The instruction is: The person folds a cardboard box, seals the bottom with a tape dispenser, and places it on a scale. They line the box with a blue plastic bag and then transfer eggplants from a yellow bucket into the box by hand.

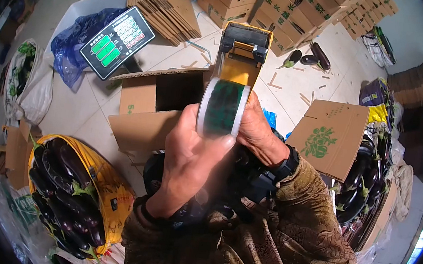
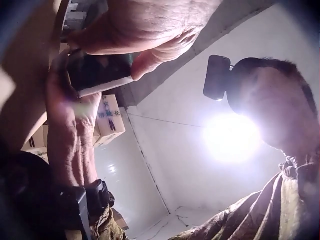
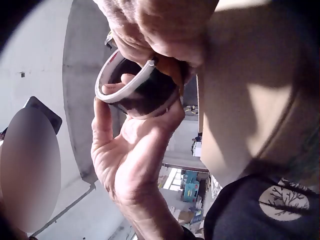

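A yellow-and-black tape dispenser carries a wide roll of dark green tape with a pale rim. My left hand grips the roll, its thumb along the near edge. In the right wrist view, fingers of that left hand reach inside the ring of the tape roll. On the other side, my right hand holds the dispenser from the right, its fingers partly hidden behind the roll. Below the dispenser, an open cardboard box stands to the left, flaps spread.
A yellow basket of eggplants stands at lower left, and a scale display at upper left. Flat cardboard and stacked boxes are at the back. Several eggplants lie on the floor; a folded carton is at right.
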The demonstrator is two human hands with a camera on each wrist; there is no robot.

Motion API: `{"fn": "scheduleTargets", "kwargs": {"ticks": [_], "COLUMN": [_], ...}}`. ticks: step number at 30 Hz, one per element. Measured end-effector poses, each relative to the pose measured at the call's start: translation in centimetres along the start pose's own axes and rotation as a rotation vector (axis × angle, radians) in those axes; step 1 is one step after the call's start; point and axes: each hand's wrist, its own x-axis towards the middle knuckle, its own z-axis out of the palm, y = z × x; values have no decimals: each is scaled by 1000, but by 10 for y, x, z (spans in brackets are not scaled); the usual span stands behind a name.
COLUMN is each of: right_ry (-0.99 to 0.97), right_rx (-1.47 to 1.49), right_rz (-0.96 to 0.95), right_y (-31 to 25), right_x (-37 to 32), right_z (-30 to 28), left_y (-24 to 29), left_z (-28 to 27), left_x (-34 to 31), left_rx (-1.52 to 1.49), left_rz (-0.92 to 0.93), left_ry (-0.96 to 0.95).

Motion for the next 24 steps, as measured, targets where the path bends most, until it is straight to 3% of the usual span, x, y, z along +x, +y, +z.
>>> {"fn": "scheduleTargets", "kwargs": {"ticks": [6,8,12,17,24], "right_ry": [-19,-30,55,-1,-3], "right_rx": [11,15,-2,10,-81], "right_rz": [8,-3,-23,-30,-31], "right_y": [5,5,7,7,6], "right_x": [1,2,2,2,2], "right_z": [-3,-3,2,-4,-3], "left_y": [-4,-1,2,0,-2], "left_z": [-4,-5,-6,-8,-5], "left_x": [1,2,1,1,-1], "left_rx": [-4,-104,-128,-160,-198], "left_rz": [16,6,-4,0,-11], "left_ry": [42,-58,-89,-120,-62]}}
